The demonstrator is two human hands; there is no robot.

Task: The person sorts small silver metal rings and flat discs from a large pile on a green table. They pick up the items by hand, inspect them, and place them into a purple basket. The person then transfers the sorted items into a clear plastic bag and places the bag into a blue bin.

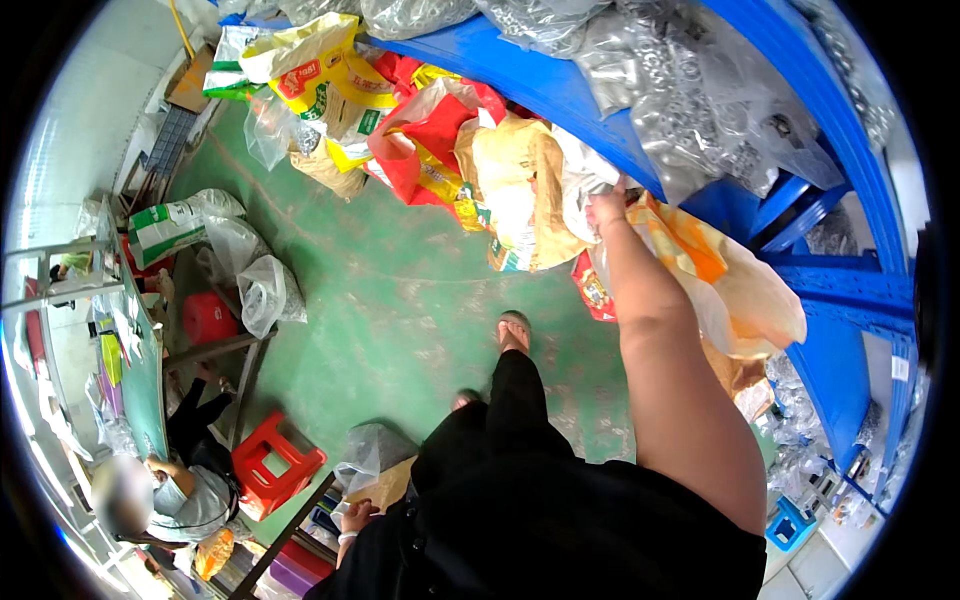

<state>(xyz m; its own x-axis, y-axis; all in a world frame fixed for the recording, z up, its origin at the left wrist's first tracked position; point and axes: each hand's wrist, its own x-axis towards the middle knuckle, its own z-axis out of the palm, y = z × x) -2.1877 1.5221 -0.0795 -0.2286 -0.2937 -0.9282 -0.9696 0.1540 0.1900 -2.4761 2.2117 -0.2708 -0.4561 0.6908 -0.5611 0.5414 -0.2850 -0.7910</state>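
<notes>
Stretched forward, my right hand point(605, 208) is closed on the upper edge of a white sack point(578, 180) beside the blue shelf. A tan paper sack point(515, 165) stands just left of it. On the right, by my forearm, is a large cream and orange sack point(735, 280). My left hand point(358, 515), with a pale band at the wrist, is low at my left side with loosely bent fingers and nothing visible in it. Nearest to it are a clear plastic bag point(372, 450) and a cardboard box point(385, 487).
A blue shelf point(490, 52) piled with clear bags of metal parts point(690, 95) curves along the far and right side. Red and yellow sacks point(420, 140) line its foot. At left, a person point(195, 505) sits at a bench beside a red stool point(275, 465). Green floor point(400, 310) lies between.
</notes>
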